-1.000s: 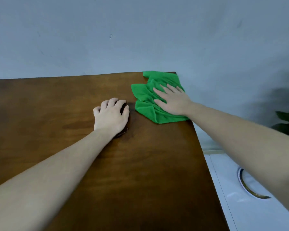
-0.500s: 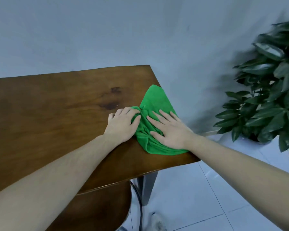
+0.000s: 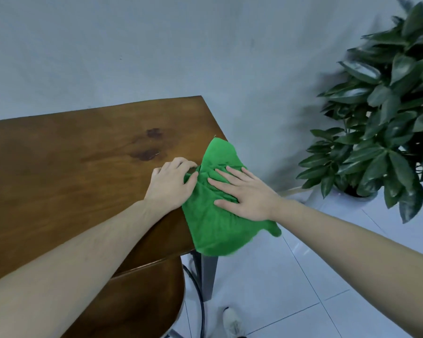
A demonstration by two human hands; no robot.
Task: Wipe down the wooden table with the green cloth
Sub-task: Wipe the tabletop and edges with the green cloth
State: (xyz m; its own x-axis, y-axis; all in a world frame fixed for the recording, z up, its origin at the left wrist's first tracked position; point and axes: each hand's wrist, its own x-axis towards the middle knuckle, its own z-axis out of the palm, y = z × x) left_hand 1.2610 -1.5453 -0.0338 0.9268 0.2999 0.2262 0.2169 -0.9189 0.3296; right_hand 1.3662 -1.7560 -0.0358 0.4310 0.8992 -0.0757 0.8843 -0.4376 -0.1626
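The green cloth lies crumpled on the near right corner of the wooden table, and its lower part hangs over the right edge. My right hand presses flat on the cloth with straight, spread fingers. My left hand rests on the table right beside it, with curled fingers and thumb pinching the cloth's bunched left edge. Two dark stains mark the wood just beyond my left hand.
A leafy potted plant stands on the white tiled floor to the right of the table. A wooden chair seat sits under the table's near edge, next to a grey table leg. A grey wall runs behind the table.
Both hands and the cloth have slid from the far right corner toward the near right corner. The cloth now hangs over the edge, and my left fingers have curled onto it.
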